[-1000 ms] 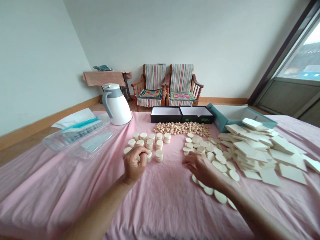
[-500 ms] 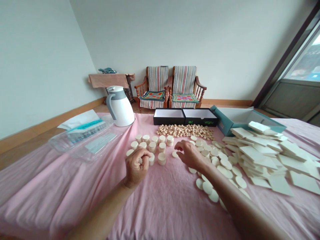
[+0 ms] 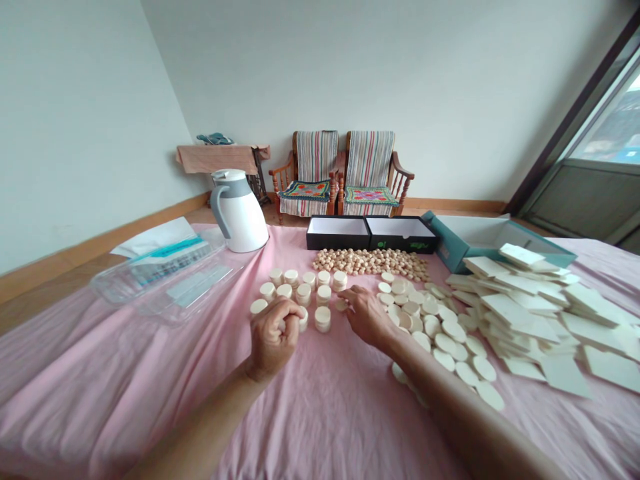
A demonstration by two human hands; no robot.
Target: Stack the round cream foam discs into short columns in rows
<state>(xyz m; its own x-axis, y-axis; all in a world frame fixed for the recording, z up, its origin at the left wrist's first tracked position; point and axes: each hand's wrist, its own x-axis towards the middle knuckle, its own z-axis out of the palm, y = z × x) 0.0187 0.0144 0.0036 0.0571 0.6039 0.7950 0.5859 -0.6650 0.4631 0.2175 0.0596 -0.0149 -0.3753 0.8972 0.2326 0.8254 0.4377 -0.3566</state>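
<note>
My left hand (image 3: 273, 337) rests on the pink cloth (image 3: 310, 413), curled into a loose fist around a short stack of cream round discs whose edge shows at the fingers. Just beyond it stand several small stacks of discs (image 3: 303, 288). My right hand (image 3: 367, 315) reaches leftwards, fingers pinched on a single disc (image 3: 341, 305) next to the nearest stack (image 3: 323, 319). A loose spread of flat round discs (image 3: 440, 333) lies under and to the right of my right forearm.
A heap of small wooden beads (image 3: 370, 261) lies before two open black boxes (image 3: 373, 232). Cream square tiles (image 3: 540, 313) pile up at right beside a teal box (image 3: 480, 237). A white jug (image 3: 239, 212) and a clear plastic tray (image 3: 165, 280) stand at left.
My right hand has moved left from the loose discs to the stacks, bringing one disc with it. My left hand has stayed curled in the same place.
</note>
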